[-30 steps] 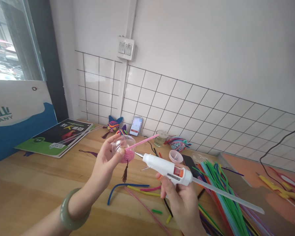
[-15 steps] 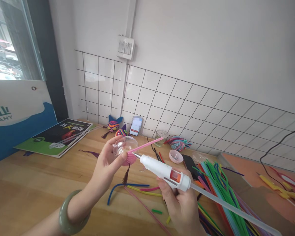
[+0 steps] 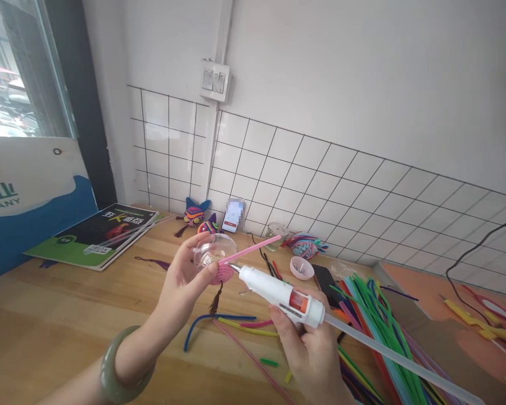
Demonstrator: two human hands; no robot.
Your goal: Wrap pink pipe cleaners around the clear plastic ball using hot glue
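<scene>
My left hand (image 3: 181, 281) is closed on a clear plastic ball (image 3: 214, 249) above the wooden table (image 3: 46, 315). A pink pipe cleaner (image 3: 248, 250) is coiled on the ball's lower side, its free end sticking up to the right, and a dark tassel (image 3: 215, 302) hangs below. My right hand (image 3: 312, 351) grips a white hot glue gun (image 3: 280, 293) with an orange window. The gun's metal tip touches the pink coil. A long clear glue stick (image 3: 400, 365) juts out behind the gun.
A pile of coloured pipe cleaners (image 3: 375, 332) lies right of my hands, loose pieces (image 3: 227, 323) below them. A pink cap (image 3: 302, 268), a dark phone (image 3: 325, 278), a small glass jar (image 3: 274, 236), a standing phone (image 3: 233, 216) and woven ornaments (image 3: 196, 214) sit toward the wall. Booklets (image 3: 96, 233) lie left.
The glue gun's tip has moved left and up, from a small gap to contact with the pink coil. The ball has risen slightly in my left hand.
</scene>
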